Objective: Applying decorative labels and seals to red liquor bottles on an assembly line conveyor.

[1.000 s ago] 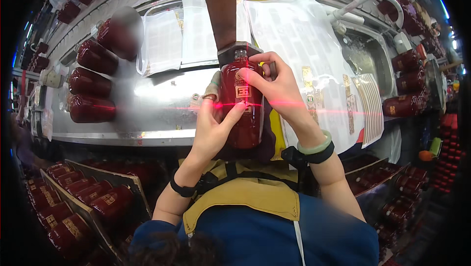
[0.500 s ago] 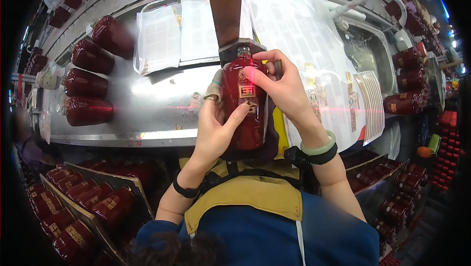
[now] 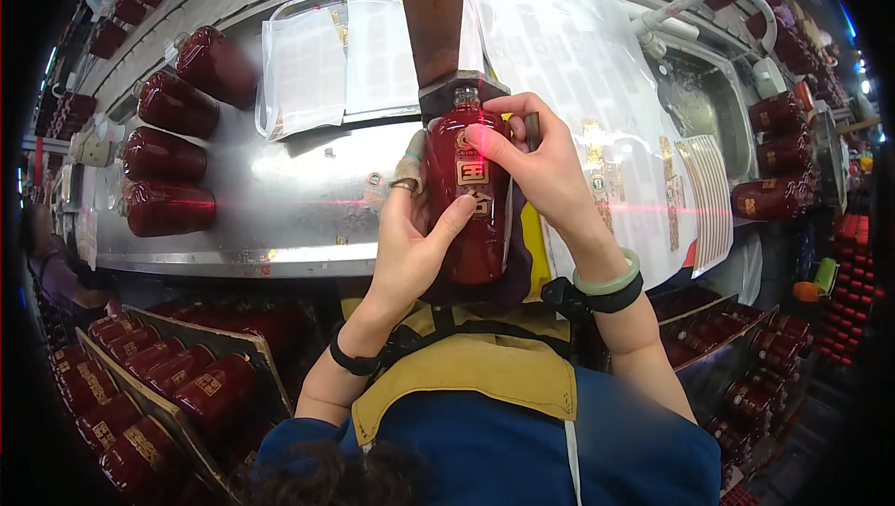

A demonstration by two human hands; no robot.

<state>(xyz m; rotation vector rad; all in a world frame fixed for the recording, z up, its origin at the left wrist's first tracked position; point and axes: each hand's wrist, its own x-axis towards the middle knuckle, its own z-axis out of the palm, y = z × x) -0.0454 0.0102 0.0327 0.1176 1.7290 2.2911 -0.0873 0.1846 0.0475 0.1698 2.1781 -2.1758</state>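
A person in a blue top and mustard-yellow apron [image 3: 466, 380] leans over a shiny steel worktable [image 3: 308, 175], with a glossy, deep-red, round-shouldered bottle [image 3: 474, 254] directly in front of them, appearing to lie on its side. Its clear glass neck points away, towards a dark bracket [image 3: 446, 88] at the near end of a brown upright beam [image 3: 430, 21]. The hands are apart from each other, both clasping the bottle: the left hand [image 3: 406, 249] wraps its left side, thumb resting on the lowest of several gold-coloured flat marks [image 3: 473, 172], while the right hand [image 3: 545, 166] has its thumb on the upper shoulder by a round gold emblem [image 3: 462, 140]. A thin red line of light [image 3: 483, 124] falls beside the neck. White sheets [image 3: 559, 58] bearing gold pieces spread to the right; four similar red bottles [image 3: 166, 153] lie at left. The step in hand looks like pressing and smoothing the gold marks flat; the next move probably calls for light, even thumb pressure, without rolling the bottle or dragging a mark askew.
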